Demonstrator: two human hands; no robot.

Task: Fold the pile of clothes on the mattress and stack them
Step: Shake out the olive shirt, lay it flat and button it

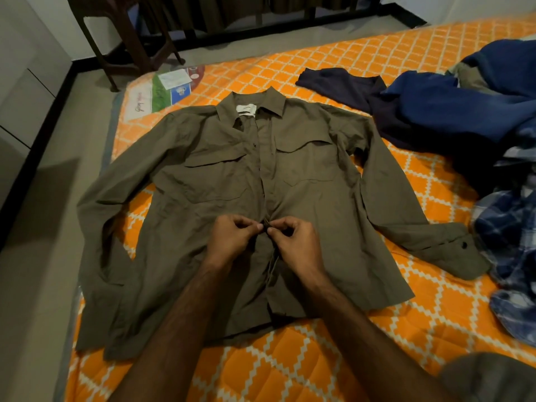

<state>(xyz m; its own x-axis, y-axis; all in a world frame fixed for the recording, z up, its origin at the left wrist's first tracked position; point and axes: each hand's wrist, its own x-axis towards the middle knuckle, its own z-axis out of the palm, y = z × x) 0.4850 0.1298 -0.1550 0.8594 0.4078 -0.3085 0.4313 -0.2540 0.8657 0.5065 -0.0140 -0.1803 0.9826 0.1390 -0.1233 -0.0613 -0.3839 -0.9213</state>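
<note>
A: What are the hands doing?

B: The left hand and right hand meet at the middle front of the olive shirt; each pinches one edge of the placket, fingers curled, seemingly fastening a button.

A: And the shirt?

B: Spread face up under both hands on the orange mattress, sleeves out to either side, collar at the far end; the unfolded pile lies well off to the right hand's side.

A: So which step?

B: Preparation, I judge; no fold made yet. Next calls for closing the front, smoothing it, then bringing in the sleeves.
</note>
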